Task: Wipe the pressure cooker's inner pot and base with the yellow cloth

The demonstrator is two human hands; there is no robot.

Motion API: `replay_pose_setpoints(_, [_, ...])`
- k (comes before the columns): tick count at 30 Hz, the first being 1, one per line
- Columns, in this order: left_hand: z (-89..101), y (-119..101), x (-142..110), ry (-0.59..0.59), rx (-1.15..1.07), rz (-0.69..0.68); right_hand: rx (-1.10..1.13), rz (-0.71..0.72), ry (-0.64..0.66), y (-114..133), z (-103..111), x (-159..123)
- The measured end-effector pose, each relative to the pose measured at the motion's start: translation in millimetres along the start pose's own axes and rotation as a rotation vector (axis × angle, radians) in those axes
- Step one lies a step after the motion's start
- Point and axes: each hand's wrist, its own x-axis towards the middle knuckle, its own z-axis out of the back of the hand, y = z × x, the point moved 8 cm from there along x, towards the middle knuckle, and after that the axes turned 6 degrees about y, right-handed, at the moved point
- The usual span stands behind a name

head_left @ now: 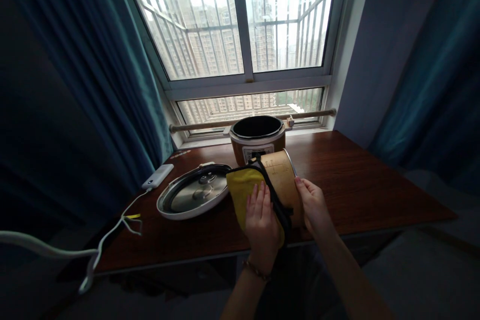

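Note:
My left hand (262,222) holds a yellow cloth (240,192) with a dark edge against the bottom of an inner pot, its fingers pressed close together. The tan inner pot (279,172) is tilted on its side, its base towards the left and its metal rim to the right. My right hand (313,205) grips that pot near the rim, the thumb on the outside and the other fingers partly hidden. Behind the pot stands a rice cooker body (237,147), open at the top with a dark inside. Part of the pot's base is hidden under the cloth.
A round lid (195,195) with a metal inner face and white rim lies left of my hands. Beyond it, a white device (157,176) is joined to a white cable (129,206). These rest on a brown wooden table (356,180) before a barred window (285,20).

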Motion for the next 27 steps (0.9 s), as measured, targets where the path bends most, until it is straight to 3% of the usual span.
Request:
replay_pose_setpoints(7, [-10.1,-42,7,0.185,-0.005,-0.221,0.017,0.012,0.049,2,0,5])
replay_pose_setpoints(9, [-9.6,-42,13,0.225,-0.034,-0.228,0.042,-0.013,0.083,3,-1,6])
replay_pose_setpoints(14, [-14.0,-27,33,0.252,0.126,-0.065,0.059,-0.028,0.096,4,-4,6])
replay_pose_setpoints(17, [-22.0,-30,36,0.283,0.165,-0.082,0.057,-0.013,0.089,4,-5,9])
replay_pose_setpoints(27, [-36.1,-37,0,0.205,0.297,-0.173,0.071,-0.021,0.087,-2,-1,12])
